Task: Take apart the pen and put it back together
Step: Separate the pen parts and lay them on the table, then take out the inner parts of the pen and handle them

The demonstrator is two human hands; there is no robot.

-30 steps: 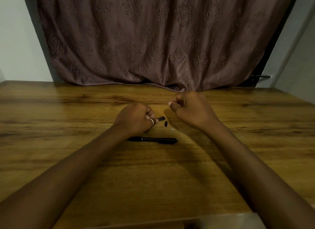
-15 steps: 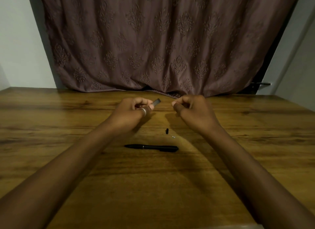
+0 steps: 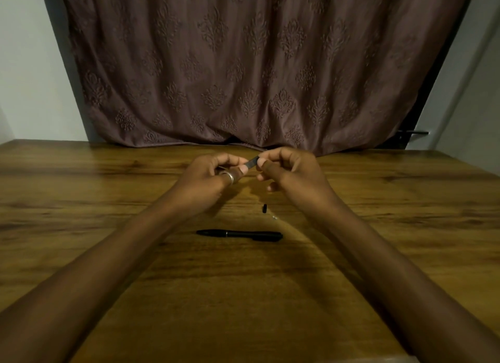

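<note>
My left hand (image 3: 213,173), with a ring on one finger, pinches a short dark pen part (image 3: 252,162) that pokes out to the right. My right hand (image 3: 289,170) meets it, thumb and forefinger closed at that part's far end; what else those fingers hold is hidden. Both hands hover above the wooden table (image 3: 135,254). A long black pen body (image 3: 239,235) lies flat on the table nearer to me. A small black piece (image 3: 264,208) and a tiny pale bit (image 3: 274,217) lie between the hands and the pen body.
A brown patterned curtain (image 3: 257,65) hangs behind the table's far edge. A dark door handle (image 3: 414,133) sticks out at the right. The table's near edge runs along the bottom of the view.
Both hands lifted off the table and came together; the right hand's fingertips now touch the end of the dark part held by the left. The parts on the table stayed put.
</note>
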